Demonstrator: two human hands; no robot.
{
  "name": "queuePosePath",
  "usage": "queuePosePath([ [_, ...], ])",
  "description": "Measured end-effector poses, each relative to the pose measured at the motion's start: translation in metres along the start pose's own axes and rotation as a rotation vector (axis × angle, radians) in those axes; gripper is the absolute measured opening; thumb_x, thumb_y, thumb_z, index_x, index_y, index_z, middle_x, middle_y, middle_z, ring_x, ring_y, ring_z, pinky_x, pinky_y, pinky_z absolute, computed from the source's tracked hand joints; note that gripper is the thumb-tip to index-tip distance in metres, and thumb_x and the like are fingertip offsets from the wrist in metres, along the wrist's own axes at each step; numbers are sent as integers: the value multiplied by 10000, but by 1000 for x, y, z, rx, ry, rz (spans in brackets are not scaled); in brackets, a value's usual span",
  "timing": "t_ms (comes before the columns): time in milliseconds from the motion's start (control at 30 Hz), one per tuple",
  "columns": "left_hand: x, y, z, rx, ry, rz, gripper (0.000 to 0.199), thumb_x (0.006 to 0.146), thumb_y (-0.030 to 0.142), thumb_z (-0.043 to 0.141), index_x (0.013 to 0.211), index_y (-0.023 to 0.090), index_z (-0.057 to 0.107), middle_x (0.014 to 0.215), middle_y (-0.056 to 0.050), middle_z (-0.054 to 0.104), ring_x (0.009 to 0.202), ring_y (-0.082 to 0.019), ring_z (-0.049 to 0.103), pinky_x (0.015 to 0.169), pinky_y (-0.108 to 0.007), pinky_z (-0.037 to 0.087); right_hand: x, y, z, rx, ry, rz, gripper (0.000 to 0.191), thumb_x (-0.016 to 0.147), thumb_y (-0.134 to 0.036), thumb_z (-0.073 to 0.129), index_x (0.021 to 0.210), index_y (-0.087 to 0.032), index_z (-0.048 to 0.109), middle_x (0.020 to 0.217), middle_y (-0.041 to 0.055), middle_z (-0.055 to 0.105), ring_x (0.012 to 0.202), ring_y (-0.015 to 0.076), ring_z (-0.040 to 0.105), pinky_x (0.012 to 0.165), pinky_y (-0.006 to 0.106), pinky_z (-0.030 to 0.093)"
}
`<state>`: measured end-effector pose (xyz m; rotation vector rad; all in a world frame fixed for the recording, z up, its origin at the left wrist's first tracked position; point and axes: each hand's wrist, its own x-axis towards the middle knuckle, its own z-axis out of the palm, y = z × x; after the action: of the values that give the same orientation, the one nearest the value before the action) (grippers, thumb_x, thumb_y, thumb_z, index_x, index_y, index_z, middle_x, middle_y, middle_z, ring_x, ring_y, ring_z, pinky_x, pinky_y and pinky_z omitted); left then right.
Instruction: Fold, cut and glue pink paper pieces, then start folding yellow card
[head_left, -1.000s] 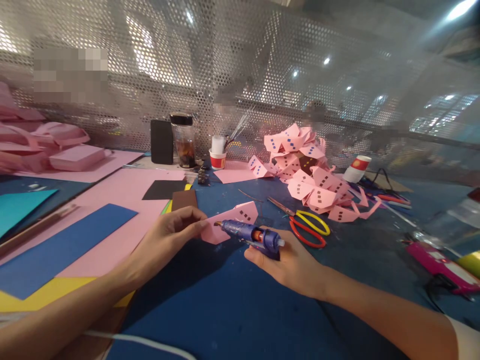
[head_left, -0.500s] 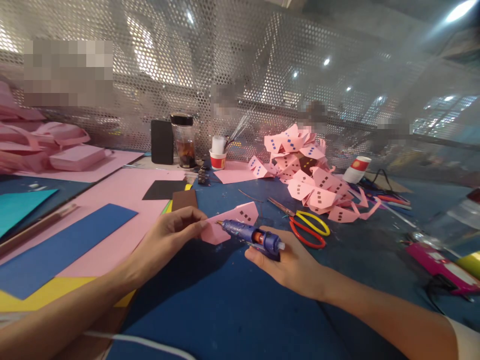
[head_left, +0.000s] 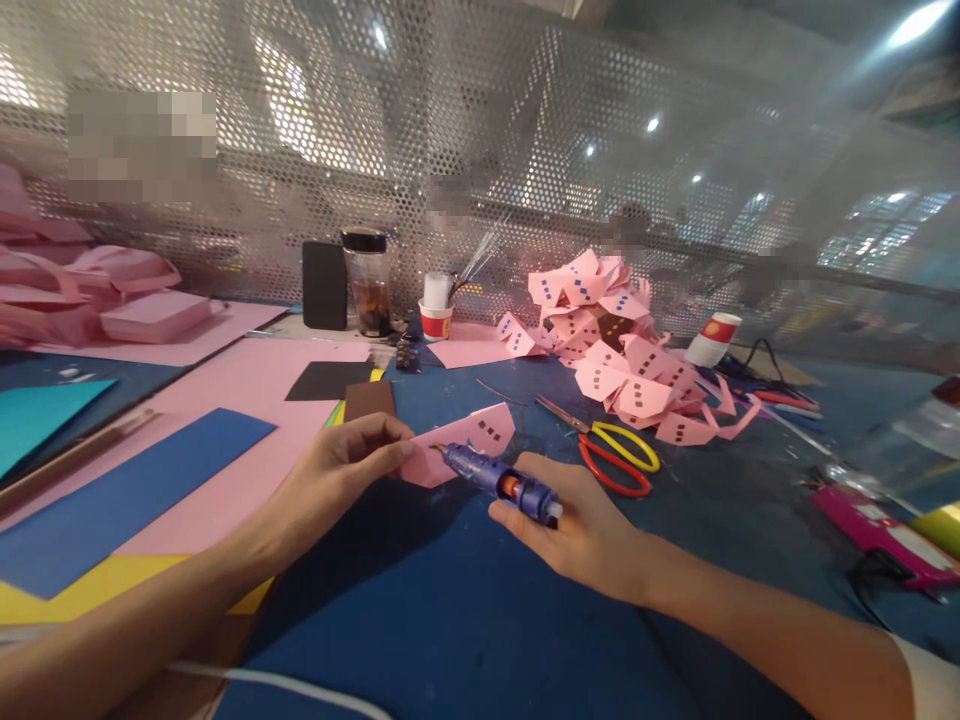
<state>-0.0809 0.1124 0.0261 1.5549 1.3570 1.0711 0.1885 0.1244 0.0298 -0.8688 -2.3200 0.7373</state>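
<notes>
Between the thumb and fingers of my left hand [head_left: 356,465] is the left end of a pink paper piece [head_left: 435,458] marked with small dark squares. My right hand [head_left: 577,520] is wrapped round a blue hot glue gun [head_left: 499,480], whose nozzle points left at the pink piece. The tip appears to touch the paper or hover just over it; I cannot tell which. Just beyond my right hand lie scissors [head_left: 619,460] with one yellow and one red handle loop. The trigger side of the glue gun is hidden by my fingers.
Folded pink pieces with dark or blue squares form a pile [head_left: 622,345] at the back right. Coloured sheets, among them a blue strip [head_left: 142,500], cover the left side. A lidded jar [head_left: 367,285] and a paper cup [head_left: 436,318] stand behind. A magenta device [head_left: 881,530] lies at right.
The rear of the glue gun has dipped slightly and shifted a little left, while its nozzle stays by the pink paper. My left hand looks almost unchanged.
</notes>
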Motion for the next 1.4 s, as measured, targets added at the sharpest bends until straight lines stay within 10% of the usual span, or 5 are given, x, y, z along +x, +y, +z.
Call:
queuePosePath([
  [1400, 1, 7, 2, 22, 4, -15, 315, 855, 513, 608, 786, 211, 666, 771, -8, 686, 774, -192, 604, 719, -270, 448, -3, 7, 2, -159, -62, -136, 156, 837, -156, 619, 919, -211, 498, 850, -9, 565, 679, 121, 514, 618, 252, 364],
])
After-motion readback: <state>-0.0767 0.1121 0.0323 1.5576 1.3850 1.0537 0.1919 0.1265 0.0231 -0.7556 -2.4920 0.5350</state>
